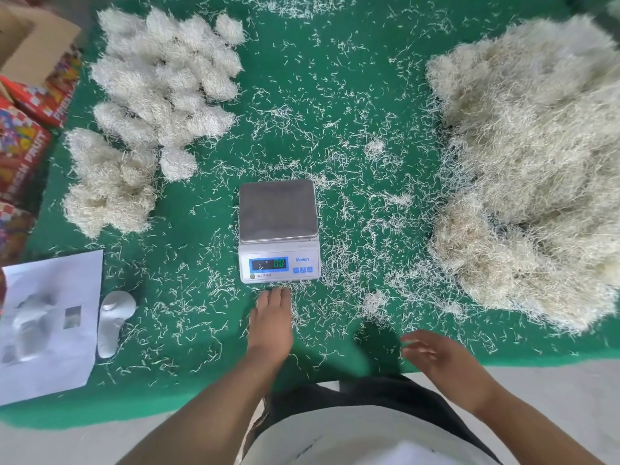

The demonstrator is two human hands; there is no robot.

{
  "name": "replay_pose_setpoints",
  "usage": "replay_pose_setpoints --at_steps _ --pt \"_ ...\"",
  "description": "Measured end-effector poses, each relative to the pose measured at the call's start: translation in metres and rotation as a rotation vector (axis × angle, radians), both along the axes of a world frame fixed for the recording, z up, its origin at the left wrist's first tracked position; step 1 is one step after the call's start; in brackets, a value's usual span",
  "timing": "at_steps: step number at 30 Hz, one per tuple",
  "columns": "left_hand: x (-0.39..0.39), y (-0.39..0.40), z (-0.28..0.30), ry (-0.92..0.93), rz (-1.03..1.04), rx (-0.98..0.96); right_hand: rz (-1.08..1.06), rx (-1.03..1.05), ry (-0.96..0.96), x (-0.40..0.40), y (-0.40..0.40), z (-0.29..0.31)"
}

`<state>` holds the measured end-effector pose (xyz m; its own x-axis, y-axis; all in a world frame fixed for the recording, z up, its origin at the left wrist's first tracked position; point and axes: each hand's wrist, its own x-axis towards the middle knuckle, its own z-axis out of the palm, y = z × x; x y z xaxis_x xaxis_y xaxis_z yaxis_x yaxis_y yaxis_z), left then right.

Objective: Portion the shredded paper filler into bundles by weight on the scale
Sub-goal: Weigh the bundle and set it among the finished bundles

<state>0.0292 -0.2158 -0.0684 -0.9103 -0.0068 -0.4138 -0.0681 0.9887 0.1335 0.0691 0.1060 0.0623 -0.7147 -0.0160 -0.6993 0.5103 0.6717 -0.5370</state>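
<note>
One scale (278,229) stood mid-desk (335,62), its steel pan bare. Roughly a dozen and a half finished bundles (157,85) lay clustered at far left; one large heap of shredded paper filler (530,169) filled the right side, and loose strands littered the green cover between. The left hand (271,325) lay flat, fingers straight, just before the scale's front. The right hand (436,355) hovered released near the desk's front edge, grasping nothing.

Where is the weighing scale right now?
The scale sits mid-table on the green mat, just beyond the left hand, between the finished bundles and the big loose pile.
</note>
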Motion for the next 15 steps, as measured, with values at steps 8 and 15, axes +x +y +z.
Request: replay_pose_setpoints --at_steps 8,15 --pt "-0.008 -0.004 0.009 0.061 0.105 0.137 0.082 -0.002 -0.018 -0.016 0.017 0.003" --pt "0.000 0.000 0.111 -0.105 1.019 1.094 0.188 -0.131 0.110 -0.059 -0.020 0.040"
